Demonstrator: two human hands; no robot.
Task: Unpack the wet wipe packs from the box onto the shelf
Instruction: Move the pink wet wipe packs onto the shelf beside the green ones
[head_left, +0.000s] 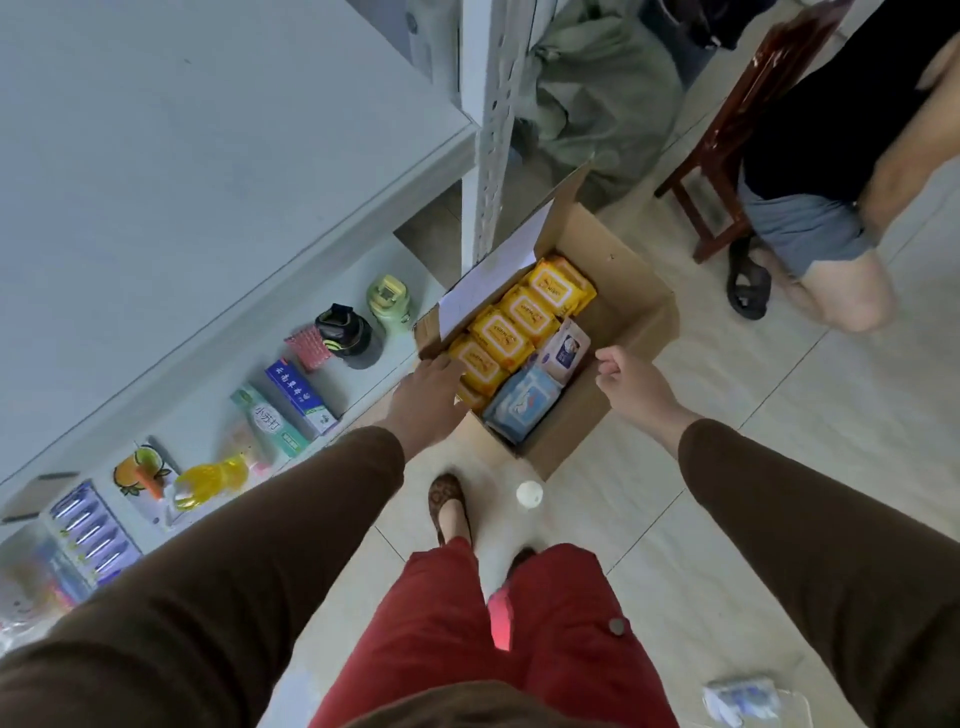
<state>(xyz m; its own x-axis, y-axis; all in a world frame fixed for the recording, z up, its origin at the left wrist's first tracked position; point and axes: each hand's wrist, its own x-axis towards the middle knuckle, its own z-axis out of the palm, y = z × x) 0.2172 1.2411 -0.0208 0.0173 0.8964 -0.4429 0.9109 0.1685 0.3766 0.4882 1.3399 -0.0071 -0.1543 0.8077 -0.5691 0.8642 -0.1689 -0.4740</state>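
An open cardboard box stands on the tiled floor beside a white shelf. Inside it lies a row of yellow wet wipe packs, a blue and white pack and a pale pink pack. My left hand reaches over the box's near left corner, fingers spread and resting on the nearest yellow pack; no grasp shows. My right hand hovers over the box's right wall with fingers loosely curled, holding nothing.
The low shelf holds toothpaste boxes, a dark bottle, a green bottle and other small goods. A white ball lies on the floor by my foot. Another person crouches at right next to a wooden chair.
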